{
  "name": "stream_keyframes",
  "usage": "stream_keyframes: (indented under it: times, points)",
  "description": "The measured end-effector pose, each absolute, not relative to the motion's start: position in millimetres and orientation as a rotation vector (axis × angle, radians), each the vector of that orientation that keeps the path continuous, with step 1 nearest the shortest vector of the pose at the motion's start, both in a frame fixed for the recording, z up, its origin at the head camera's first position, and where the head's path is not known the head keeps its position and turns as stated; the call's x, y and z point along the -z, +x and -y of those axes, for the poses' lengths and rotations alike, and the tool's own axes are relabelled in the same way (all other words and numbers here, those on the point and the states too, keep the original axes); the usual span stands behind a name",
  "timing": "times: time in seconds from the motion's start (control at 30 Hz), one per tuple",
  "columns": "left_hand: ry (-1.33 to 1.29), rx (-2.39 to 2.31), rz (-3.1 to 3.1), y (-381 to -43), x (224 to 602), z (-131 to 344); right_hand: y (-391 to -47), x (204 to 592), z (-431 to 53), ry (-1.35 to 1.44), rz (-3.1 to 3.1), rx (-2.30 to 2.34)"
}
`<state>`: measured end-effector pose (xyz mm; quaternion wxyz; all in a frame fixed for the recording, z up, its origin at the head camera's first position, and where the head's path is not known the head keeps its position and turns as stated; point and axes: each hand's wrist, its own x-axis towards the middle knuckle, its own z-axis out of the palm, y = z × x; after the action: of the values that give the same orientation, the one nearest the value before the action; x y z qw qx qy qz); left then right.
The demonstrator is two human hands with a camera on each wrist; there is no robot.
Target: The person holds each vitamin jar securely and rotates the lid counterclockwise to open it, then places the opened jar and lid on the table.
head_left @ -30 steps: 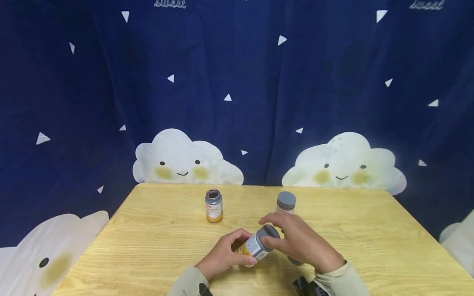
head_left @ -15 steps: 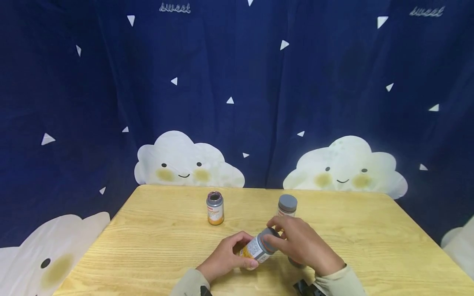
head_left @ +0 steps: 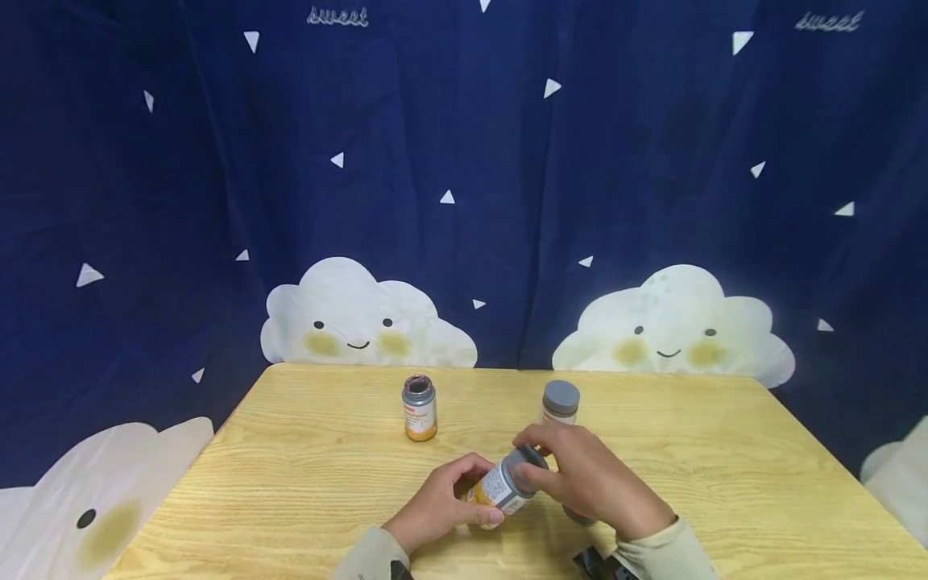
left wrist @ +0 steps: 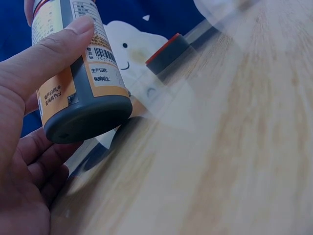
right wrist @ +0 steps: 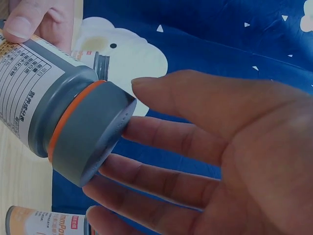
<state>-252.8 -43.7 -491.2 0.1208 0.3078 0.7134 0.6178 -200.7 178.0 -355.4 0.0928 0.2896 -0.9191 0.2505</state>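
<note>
A supplement bottle with an orange and white label is held tilted by my left hand, thumb across its side. In the left wrist view the bottle's grey base points down, above the table. Its grey cap with an orange ring sits on the neck. My right hand is at this cap. In the right wrist view its fingers are spread and fairly straight around the cap's end, the thumb by the edge; how firmly they touch is unclear.
An uncapped bottle stands upright at the back left of the wooden table. A capped bottle stands behind my right hand, partly covered. A loose grey cap with a red rim lies on the table.
My right fingers drew in around the cap half a second ago and now sit slightly wider. My left hand keeps its grip on the bottle. The view shifted slightly.
</note>
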Motion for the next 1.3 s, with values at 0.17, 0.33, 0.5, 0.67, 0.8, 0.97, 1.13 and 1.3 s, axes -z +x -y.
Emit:
stream_keyframes:
  times: [0.17,0.33,0.5,0.67,0.8,0.97,1.13,1.3]
  points:
    - [0.886,-1.799,-2.08,-251.8,492.5,44.9,-200.4,356.3,-177.5,0.893,2.707,-0.754]
    - [0.898,-1.793,-2.094,-251.6,492.5,44.6,-200.3,356.8,-176.7,0.919,2.68,-0.744]
    - [0.891,-1.797,-2.089,-252.2,491.9,44.7,-200.4,356.1,-175.8,0.947,2.65,-0.721]
    - [0.893,-1.803,-2.081,-252.9,491.7,44.3,-200.4,354.7,-176.0,0.975,2.633,-0.702]
    - [0.899,-1.804,-2.096,-252.9,490.6,43.7,-201.1,353.7,-176.6,0.993,2.614,-0.687]
    - [0.894,-1.802,-2.098,-252.9,490.8,43.1,-201.1,352.3,-176.5,0.989,2.63,-0.691]
    - [0.903,-1.799,-2.104,-254.1,492.0,43.3,-202.1,352.1,-175.6,0.975,2.63,-0.683]
    - [0.9,-1.792,-2.104,-253.3,490.6,43.3,-202.8,352.2,-175.0,0.97,2.624,-0.686]
